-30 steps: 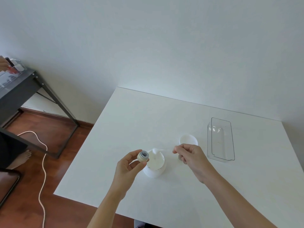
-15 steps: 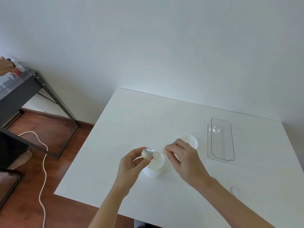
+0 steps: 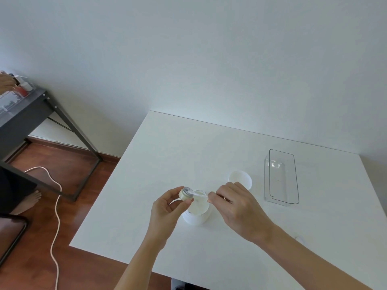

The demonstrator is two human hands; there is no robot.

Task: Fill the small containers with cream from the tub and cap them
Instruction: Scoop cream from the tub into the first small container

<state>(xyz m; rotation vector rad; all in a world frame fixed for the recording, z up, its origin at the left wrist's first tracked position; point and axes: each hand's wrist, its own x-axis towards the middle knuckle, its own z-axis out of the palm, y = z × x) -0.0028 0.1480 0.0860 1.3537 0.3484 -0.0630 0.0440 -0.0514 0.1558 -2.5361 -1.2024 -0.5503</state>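
Note:
An open white cream tub (image 3: pixel 198 214) stands near the front middle of the white table (image 3: pixel 171 147). My left hand (image 3: pixel 165 210) holds a small cream-coloured container (image 3: pixel 185 194) tilted over the tub's left rim, its mouth facing right. My right hand (image 3: pixel 236 208) pinches a thin white spatula (image 3: pixel 200 194) whose tip rests at the container's mouth. The tub's white lid (image 3: pixel 240 177) lies behind my right hand, partly hidden by it.
A clear plastic tray (image 3: pixel 281 176) sits at the right of the table. A small round cap (image 3: pixel 300 240) lies faintly visible by my right forearm. A dark desk (image 3: pixel 31 114) stands at the left with another person's hand and foot near it. A white cable (image 3: pixel 56 206) runs across the wooden floor.
My right hand moved left, bringing the spatula from above the tub to the container's mouth. My left hand shifted the container slightly right over the tub's rim.

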